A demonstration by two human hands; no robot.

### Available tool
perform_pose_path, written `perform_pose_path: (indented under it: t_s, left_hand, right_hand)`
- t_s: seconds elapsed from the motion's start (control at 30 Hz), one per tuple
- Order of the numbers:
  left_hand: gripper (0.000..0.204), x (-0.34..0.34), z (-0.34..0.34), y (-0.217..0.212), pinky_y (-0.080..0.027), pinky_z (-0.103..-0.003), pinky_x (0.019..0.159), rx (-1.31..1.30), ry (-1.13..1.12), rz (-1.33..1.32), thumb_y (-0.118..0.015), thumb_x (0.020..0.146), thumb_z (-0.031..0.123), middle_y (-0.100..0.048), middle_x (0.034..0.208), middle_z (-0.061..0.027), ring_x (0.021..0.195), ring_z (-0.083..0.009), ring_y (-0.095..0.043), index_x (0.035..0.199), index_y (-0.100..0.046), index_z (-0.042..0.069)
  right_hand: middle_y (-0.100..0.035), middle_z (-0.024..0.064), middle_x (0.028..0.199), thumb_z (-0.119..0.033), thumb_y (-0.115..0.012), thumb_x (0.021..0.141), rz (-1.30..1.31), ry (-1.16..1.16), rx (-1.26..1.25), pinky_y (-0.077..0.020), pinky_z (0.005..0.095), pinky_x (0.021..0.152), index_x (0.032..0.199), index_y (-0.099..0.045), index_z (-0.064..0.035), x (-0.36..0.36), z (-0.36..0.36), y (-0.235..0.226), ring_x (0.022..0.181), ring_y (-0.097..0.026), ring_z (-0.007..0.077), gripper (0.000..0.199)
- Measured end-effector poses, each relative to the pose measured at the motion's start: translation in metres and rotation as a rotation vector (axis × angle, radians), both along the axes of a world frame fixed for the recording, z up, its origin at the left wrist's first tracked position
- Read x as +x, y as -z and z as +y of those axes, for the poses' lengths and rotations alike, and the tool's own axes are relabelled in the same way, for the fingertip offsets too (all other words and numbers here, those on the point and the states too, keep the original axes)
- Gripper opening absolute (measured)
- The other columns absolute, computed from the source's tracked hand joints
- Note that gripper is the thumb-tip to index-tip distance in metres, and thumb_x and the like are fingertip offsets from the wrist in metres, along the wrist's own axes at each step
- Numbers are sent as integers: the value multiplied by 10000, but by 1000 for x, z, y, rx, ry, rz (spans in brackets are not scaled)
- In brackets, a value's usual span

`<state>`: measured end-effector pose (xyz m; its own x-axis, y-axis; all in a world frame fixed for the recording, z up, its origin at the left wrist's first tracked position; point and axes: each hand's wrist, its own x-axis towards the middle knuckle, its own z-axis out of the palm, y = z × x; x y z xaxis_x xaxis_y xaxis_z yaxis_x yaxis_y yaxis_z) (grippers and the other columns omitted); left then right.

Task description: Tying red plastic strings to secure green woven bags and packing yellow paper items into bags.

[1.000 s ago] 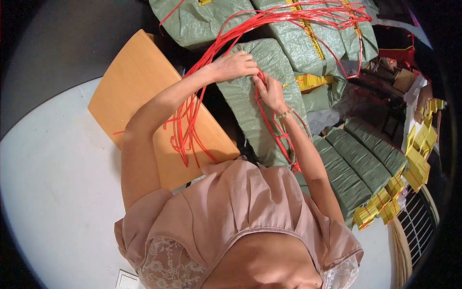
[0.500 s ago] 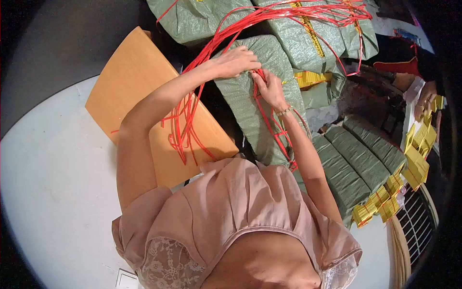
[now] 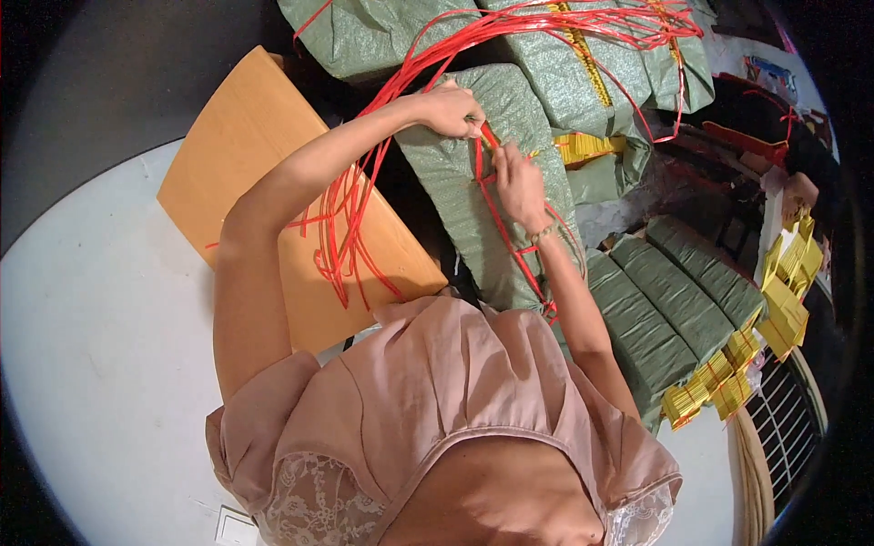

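Wearing a dusty-pink blouse, the person has both forearms extended forward over a green woven sack directly in front. Right hand, bracelet at the wrist: fingers curled inward, pinching the nearer end of a short span of red strap. Left hand, slightly farther off: fingers bent in around the other end of that span. Firmness of either hold: cannot tell. The hands are near each other but apart; the span slants between them, over the far half of the sack. Red strapping also runs along the sack toward the body.

Left of sack: tan wooden board, loose red ends lying over it. Right of sack: dark green packs side by side, yellow bundles at their near ends. Beyond the hands: yellow stack beside the sack, then further green sacks, with a thick bunch of red strands arching across them.
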<state>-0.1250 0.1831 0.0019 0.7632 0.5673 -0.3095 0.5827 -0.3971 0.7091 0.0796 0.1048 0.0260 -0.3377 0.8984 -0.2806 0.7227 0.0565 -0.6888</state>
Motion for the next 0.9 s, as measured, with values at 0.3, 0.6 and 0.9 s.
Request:
perform_pose_path:
  t_s: [0.3,0.6,0.9]
  left_hand:
    - [300,13,3,-6,-326,-435,823,-125,-95,169,-637,718,435,-641,805,-87,946,-271,-563,761,-647,138]
    - [348,11,-6,-9,-361,-408,758,-19,-157,98,-738,596,405,-635,784,-124,873,-300,-586,776,-640,124]
    - [248,14,-26,-16,-348,-390,780,148,-208,82,-708,602,253,-613,770,-70,853,-257,-533,749,-580,100]
  right_hand:
    - [-606,166,615,-231,-416,930,-17,122,-42,-467,420,496,803,-550,-26,-61,-25,0,513,-593,320,276]
    - [-656,58,752,-234,-386,967,478,486,-474,-500,253,569,956,-588,5,-74,-36,23,618,-618,102,314]
    - [-650,76,878,-213,-400,964,854,447,-697,-491,250,672,1059,-574,16,-58,-35,28,718,-616,141,303]
